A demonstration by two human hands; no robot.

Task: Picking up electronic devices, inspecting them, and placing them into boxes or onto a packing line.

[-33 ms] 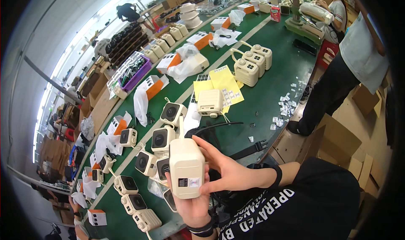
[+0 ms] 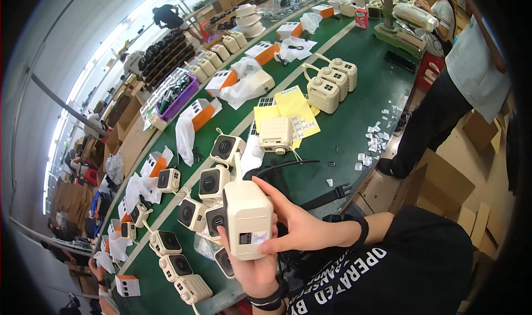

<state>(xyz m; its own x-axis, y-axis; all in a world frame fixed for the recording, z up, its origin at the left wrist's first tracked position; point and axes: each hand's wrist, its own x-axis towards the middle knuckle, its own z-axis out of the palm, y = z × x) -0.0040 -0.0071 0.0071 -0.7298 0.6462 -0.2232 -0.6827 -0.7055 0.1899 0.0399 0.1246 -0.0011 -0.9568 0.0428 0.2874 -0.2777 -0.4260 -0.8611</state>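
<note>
A cream portable speaker (image 2: 247, 204) with a strap handle is held up in front of me, its flat base turned toward me. A black label and a silvery sticker (image 2: 259, 237) sit side by side on that base. My left hand (image 2: 252, 274) wraps round it from below and the left, fingers partly hidden behind it. My right hand (image 2: 296, 223) grips its right side, with the thumb pressed at the sticker's edge. Just beyond lie more cream speakers with dark round grilles (image 2: 214, 182). Another cream speaker (image 2: 275, 134) rests on yellow sticker sheets (image 2: 293, 107).
Three cream speakers (image 2: 323, 93) stand farther along the green table (image 2: 354, 126). White-orange boxes (image 2: 221, 81), plastic bags and a purple crate (image 2: 178, 98) line the left. Scraps of backing paper (image 2: 377, 140) litter the right edge. A black strap (image 2: 327, 196) lies nearby. A person (image 2: 443, 93) stands at right.
The speaker is tilted slightly and shifted a little to the right in my hands. My right thumb has slid slightly left and down at the sticker's edge.
</note>
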